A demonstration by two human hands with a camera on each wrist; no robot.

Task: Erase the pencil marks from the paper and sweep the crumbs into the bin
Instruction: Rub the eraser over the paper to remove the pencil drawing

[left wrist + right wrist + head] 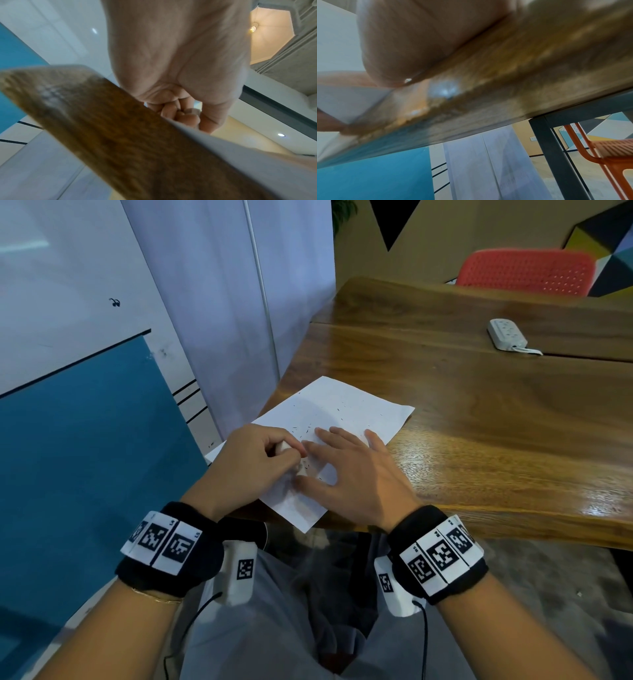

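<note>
Plainly no bin or other container visible in any view. White paper (337, 419) lying skewed at the near left corner of the wooden desk (496, 412), its near corner and left edge overhanging the desk edge. Small dark crumbs (305, 430) scattered over the sheet, thickest just beyond the fingers. Left hand (255, 463) curled round a white eraser (283, 447), pressed down on the paper. Right hand (352, 474) spread flat, fingers straight, holding the sheet against the desk just beside the left hand, thumb tip near the eraser.

Seen from the head view only: the crumbs, a white power strip (508, 334) far across the desk, and a red chair (524, 272) behind it. Seen from the left wrist only: curled fingers (173, 112) from underneath, a pale sliver of eraser between them, and the paper's edge (223, 146) over the desk edge. Seen from the right wrist only: the dark desk leg (556, 155) and the chair's orange frame beneath the desktop, blurred, with the heel of the hand (412, 40) resting on the wood.
</note>
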